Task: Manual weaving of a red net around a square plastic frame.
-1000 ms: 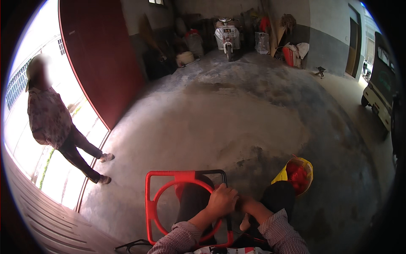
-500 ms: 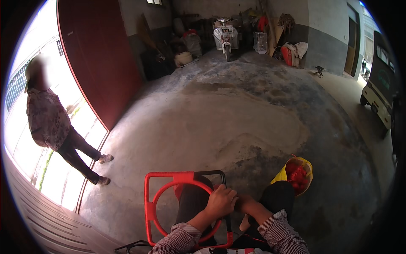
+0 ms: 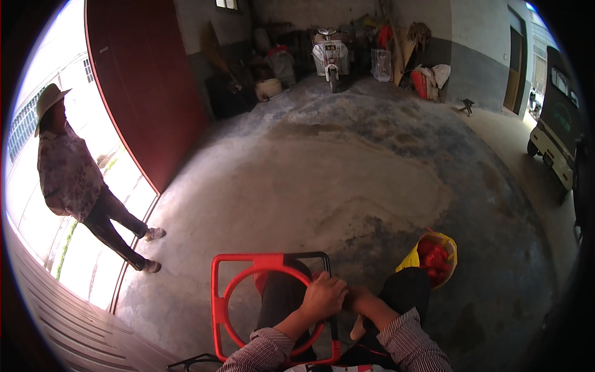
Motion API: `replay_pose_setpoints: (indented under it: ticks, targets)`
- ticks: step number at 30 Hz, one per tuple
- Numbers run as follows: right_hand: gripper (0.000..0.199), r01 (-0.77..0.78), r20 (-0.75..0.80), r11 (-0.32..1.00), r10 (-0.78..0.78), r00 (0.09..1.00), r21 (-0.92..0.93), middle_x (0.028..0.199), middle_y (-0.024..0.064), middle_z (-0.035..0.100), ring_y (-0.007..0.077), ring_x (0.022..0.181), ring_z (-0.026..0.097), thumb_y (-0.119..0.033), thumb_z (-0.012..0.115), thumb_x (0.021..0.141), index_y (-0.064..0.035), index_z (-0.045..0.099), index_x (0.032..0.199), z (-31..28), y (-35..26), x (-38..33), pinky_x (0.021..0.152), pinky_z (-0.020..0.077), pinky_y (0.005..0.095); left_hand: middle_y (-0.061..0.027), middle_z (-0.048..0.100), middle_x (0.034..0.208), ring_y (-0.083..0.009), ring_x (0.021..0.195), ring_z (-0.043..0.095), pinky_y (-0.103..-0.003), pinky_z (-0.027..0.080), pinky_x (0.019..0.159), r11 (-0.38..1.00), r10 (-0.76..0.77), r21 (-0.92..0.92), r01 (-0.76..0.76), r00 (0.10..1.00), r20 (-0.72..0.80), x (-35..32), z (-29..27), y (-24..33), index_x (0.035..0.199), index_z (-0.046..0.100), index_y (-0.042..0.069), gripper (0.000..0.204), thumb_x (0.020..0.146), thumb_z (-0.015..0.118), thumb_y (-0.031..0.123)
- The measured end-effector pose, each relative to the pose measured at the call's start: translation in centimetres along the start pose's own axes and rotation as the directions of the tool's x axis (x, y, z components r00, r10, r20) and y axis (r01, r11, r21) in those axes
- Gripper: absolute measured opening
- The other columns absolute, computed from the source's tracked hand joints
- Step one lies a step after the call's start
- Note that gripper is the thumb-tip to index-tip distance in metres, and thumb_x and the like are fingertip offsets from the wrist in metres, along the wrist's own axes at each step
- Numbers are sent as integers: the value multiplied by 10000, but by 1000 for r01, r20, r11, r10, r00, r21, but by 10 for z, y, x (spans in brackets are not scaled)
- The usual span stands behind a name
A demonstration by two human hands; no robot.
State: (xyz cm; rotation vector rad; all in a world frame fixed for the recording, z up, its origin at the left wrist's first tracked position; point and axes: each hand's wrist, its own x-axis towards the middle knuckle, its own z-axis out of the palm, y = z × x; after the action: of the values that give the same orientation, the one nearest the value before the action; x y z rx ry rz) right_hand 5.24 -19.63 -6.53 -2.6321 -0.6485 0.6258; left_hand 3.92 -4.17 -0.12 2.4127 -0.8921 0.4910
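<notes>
A rectangular frame with a ring inside it (image 3: 217, 304) lies across my lap. Its left side and most of the ring are wrapped in red, while the upper right corner shows bare black. My left hand (image 3: 325, 294) is closed around the black right-hand bar. Close against it, my right hand (image 3: 359, 299) has its fingers curled beside that bar; the left hand partly covers them, and what they hold is hidden. A thin red strand shows below my right forearm. By my right knee stands a yellow bag (image 3: 454, 257) with a bundle of red cord (image 3: 434, 255) inside.
A person in a hat (image 3: 71, 167) stands at the left doorway beside a red door (image 3: 145, 87). Against the back wall are a scooter (image 3: 330, 56), a wire cage (image 3: 381, 65) and piled sacks. A vehicle (image 3: 555, 136) is at the right. Concrete floor (image 3: 297, 180) lies ahead.
The standing person's head has shifted slightly. My hands and the frame hold nearly the same position; the whole view has moved very slightly.
</notes>
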Motion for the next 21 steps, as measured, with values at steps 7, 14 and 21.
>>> replay_pose_setpoints:
  ticks: [7, 14, 21]
  targets:
    - [245, -5, 24, 1000, 6, 1000, -26, 1057, 150, 674, 327, 981, 648, -222, 532, 847, -73, 678, 974, -1, -6, -3, 834, 519, 419, -72, 603, 744, -273, 746, 570, -381, 498, 631, 1000, 11, 11, -11, 1000, -5, -3, -3, 2, 841, 638, 94, 164, 707, 717, 150]
    - [253, -44, 11, 998, 44, 999, -47, 1059, 154, 675, 329, 987, 646, -232, 541, 844, -70, 680, 979, 11, 6, -4, 836, 517, 421, -70, 614, 757, -276, 750, 574, -385, 499, 648, 1000, 12, -18, -12, 1000, 14, 1, -1, 3, 850, 643, 98, 155, 713, 705, 137]
    - [298, 199, -79, 975, -191, 978, 97, 933, 152, 699, 335, 875, 681, -331, 672, 757, -98, 688, 943, 40, 7, 25, 775, 534, 442, -185, 537, 1210, -404, 1055, 537, -440, 455, 918, 999, -20, 31, 39, 878, -478, 0, -38, 11, 1166, 551, 26, 520, 682, 730, 87]
